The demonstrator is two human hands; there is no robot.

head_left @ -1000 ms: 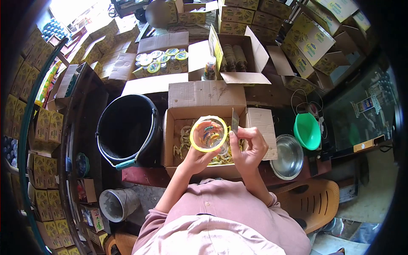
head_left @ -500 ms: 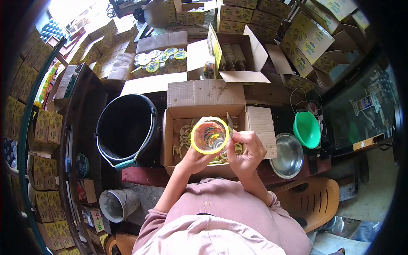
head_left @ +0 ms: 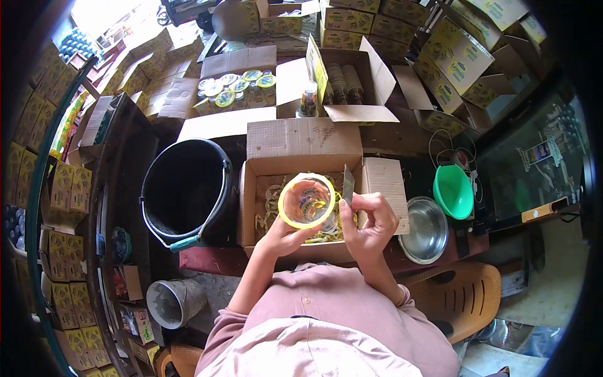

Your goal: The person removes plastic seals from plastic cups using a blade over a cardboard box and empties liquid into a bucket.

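My left hand is wrapped round a clear plastic cup with a yellow rim, its mouth turned up toward me. Coloured print shows through the cup's wall. In my right hand, thumb and fingers pinch a thin flat metal blade that points upward, just right of the cup and apart from its rim. Beneath both hands stands an open cardboard box with pale and yellow curled strips scattered inside.
A black bucket stands left of the box. To the right are a metal bowl and a green bowl. Behind, one carton holds lidded cups; another holds stacked cups. A brown chair is at right.
My right hand has drawn the blade slightly right, away from the cup's rim. The cup has tilted and shifted a little left in my left hand.
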